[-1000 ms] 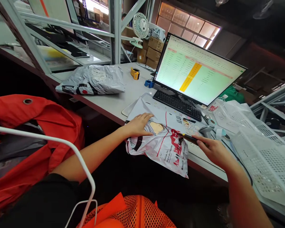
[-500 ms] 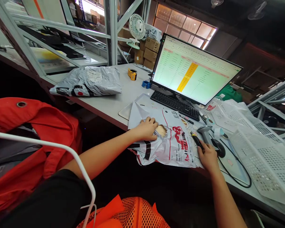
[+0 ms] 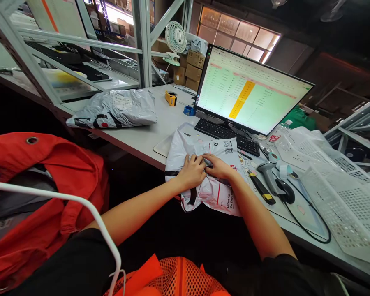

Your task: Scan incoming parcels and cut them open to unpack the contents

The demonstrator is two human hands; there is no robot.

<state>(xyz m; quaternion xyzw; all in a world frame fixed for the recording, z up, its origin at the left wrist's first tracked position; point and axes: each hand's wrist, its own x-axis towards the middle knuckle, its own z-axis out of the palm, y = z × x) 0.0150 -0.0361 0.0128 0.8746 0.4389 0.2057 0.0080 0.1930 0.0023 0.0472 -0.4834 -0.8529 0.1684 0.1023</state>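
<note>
A white plastic mailer bag (image 3: 203, 193) with red print lies at the near edge of the desk, partly hanging over it. My left hand (image 3: 193, 172) and my right hand (image 3: 218, 166) meet on top of the bag, fingers curled into the cut slit in its middle. A black and yellow utility knife (image 3: 261, 188) lies on the desk just right of the bag, free of either hand.
A barcode scanner (image 3: 271, 177), a mouse (image 3: 286, 191) and a keyboard (image 3: 226, 135) sit before the monitor (image 3: 249, 92). White perforated trays (image 3: 342, 197) fill the right. A grey parcel (image 3: 115, 109) lies left. A red bag (image 3: 43, 172) and an orange mesh basket (image 3: 179, 279) are below.
My right hand has put the knife down on the desk and moved left onto the bag, joining the left hand at the slit. The bag has bunched up.
</note>
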